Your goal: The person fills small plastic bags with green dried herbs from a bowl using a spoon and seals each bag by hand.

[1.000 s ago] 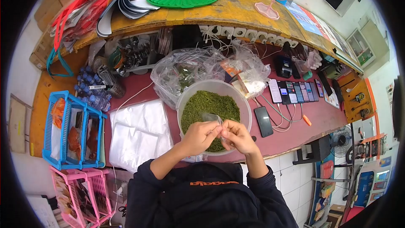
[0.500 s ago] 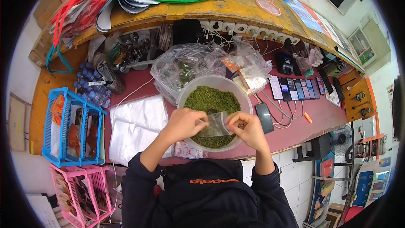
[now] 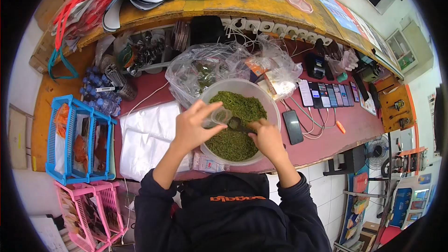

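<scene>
A white tub [image 3: 276, 130] holds shredded green material [image 3: 240, 105]. Over its left side, my left hand [image 3: 198, 123] holds a small clear plastic bag [image 3: 218, 116], with its mouth spread between thumb and fingers. My right hand [image 3: 266, 137] is closed on the handle of a dark scoop [image 3: 235, 123], whose bowl lies at the middle of the green material, just right of the bag. Whether anything is in the bag cannot be made out.
White plastic sheets [image 3: 149, 140] lie left of the tub, beyond them a blue basket [image 3: 70, 135]. A large clear bag [image 3: 186, 74] stands behind the tub. Phones [image 3: 305, 93] and cables lie to the right; a yellow shelf [image 3: 200, 9] spans the back.
Both hands held the flat bag before. Now my left hand alone has it, opened and further left, while my right hand has let go of it and taken hold of the scoop.
</scene>
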The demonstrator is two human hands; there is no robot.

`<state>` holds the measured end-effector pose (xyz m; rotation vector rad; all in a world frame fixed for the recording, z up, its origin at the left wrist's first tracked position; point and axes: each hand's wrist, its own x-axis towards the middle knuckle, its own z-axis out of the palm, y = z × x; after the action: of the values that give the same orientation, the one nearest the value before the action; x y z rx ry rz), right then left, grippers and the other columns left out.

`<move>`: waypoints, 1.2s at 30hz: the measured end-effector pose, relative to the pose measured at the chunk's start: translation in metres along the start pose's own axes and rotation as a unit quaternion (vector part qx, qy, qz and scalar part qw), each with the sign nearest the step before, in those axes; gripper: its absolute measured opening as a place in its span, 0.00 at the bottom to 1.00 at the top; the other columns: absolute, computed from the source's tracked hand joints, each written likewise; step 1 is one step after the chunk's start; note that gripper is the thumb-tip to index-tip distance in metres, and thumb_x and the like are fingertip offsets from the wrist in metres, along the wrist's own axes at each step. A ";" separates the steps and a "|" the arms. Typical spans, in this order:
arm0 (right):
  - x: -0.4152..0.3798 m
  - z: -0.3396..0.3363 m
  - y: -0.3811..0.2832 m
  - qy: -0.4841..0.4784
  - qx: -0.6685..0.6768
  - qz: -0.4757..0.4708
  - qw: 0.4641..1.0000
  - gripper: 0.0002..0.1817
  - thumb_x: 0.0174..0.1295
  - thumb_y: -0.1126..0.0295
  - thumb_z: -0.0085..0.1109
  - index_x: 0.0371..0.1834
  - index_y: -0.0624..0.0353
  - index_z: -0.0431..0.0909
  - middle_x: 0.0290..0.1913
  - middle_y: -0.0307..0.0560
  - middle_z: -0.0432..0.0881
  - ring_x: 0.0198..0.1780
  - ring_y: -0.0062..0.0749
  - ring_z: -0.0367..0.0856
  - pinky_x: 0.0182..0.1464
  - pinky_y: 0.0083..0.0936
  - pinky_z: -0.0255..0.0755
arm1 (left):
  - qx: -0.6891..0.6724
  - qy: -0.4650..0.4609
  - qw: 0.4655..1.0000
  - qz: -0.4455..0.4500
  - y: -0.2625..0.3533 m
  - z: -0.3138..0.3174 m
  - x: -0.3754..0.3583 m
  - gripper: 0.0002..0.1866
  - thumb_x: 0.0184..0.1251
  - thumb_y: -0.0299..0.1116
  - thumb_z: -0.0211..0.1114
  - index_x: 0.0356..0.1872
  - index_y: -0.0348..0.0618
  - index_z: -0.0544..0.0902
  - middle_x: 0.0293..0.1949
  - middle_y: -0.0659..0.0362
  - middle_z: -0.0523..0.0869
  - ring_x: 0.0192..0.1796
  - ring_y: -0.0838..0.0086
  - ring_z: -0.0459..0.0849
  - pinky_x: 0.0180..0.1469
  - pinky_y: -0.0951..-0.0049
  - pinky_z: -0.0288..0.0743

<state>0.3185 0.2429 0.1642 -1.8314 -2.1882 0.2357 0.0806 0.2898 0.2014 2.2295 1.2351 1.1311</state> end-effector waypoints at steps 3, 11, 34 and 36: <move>0.001 0.015 0.001 -0.010 -0.016 -0.003 1.000 0.08 0.56 0.69 0.63 0.39 0.53 0.85 0.34 0.45 0.81 0.35 0.42 0.84 0.36 0.36 0.78 | -0.032 0.024 0.999 -0.014 -0.009 -0.014 -0.001 0.34 0.37 0.35 0.82 0.54 0.46 0.83 0.36 0.60 0.80 0.33 0.75 0.77 0.35 0.75 0.72; 0.010 -0.007 -0.031 -0.048 0.071 -0.054 0.995 0.08 0.53 0.64 0.66 0.32 0.53 0.88 0.30 0.43 0.85 0.32 0.40 0.85 0.35 0.32 0.78 | -0.058 0.027 0.997 -0.041 -0.003 -0.018 0.001 0.38 0.36 0.33 0.82 0.57 0.43 0.80 0.45 0.56 0.82 0.50 0.66 0.82 0.53 0.69 0.74; 0.003 -0.044 0.004 0.122 -0.007 -0.015 0.992 0.05 0.52 0.67 0.67 0.32 0.52 0.87 0.29 0.41 0.83 0.26 0.36 0.82 0.29 0.31 0.74 | -0.072 0.043 0.988 -0.130 0.000 0.010 0.005 0.32 0.41 0.38 0.82 0.51 0.39 0.82 0.51 0.54 0.84 0.52 0.66 0.84 0.54 0.70 0.75; 0.001 -0.014 -0.001 -0.028 -0.089 0.009 0.996 0.06 0.53 0.65 0.66 0.31 0.52 0.87 0.29 0.42 0.83 0.29 0.41 0.84 0.32 0.35 0.77 | -0.069 0.048 0.988 -0.133 -0.001 0.007 0.004 0.32 0.41 0.37 0.82 0.51 0.36 0.82 0.50 0.54 0.84 0.52 0.66 0.84 0.54 0.71 0.75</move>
<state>0.3219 0.2428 0.1779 -1.9598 -2.2991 0.0989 0.0867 0.2939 0.1984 1.8635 1.3972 1.1887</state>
